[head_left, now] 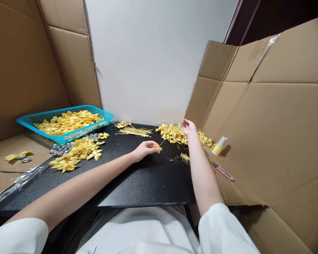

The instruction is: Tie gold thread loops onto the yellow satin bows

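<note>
My left hand is closed in a pinch on a small yellow ribbon bow above the middle of the black table. A thin gold strand sticks up and to the right from this bow. My right hand is raised by the right-hand pile of yellow bows with gold ties. Its fingers are curled together, and anything between them is too small to make out. Beyond my left hand lies a bundle of gold ties. Yellow thread scraps lie beside my right forearm.
A blue basket of yellow bows stands at the left. Before it lie loose bows and silvery buttonlike pieces. At the right are a yellow thread spool and a pink-handled cutter. Cardboard walls flank the black table.
</note>
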Available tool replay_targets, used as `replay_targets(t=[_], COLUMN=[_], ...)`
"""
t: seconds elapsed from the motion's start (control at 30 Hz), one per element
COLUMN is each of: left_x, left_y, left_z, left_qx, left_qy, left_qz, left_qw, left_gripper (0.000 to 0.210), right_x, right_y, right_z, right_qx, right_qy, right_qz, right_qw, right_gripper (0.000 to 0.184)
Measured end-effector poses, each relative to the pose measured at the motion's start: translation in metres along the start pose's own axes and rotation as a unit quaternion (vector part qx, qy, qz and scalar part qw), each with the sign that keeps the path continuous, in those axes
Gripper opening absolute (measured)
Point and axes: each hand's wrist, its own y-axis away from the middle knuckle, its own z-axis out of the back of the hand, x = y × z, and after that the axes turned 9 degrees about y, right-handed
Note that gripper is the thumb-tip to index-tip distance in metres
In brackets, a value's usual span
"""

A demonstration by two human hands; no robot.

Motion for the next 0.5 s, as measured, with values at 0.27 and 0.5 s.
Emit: replay_targets(t=[0.27,0.5], left_x=[0.002,-0.003], left_y=[-0.004,-0.002], left_z=[0.000,0.001], left_qx=[-0.062,-0.042], left_qy=[0.125,0.198], left_qz=[0.022,0.026], left_qw=[0.990,0.979], left_gripper=[0.034,0.025], right_x=[0.001,0.001], right_y=[0.007,0.012], right_z=[0.001,-0.001], right_qx=[0.014,0.021], right_qy=[-0.023,-0.007], right_qz=[-0.025,-0.047], right_qw=[0.999,0.999], right_gripper=[0.024,0.027])
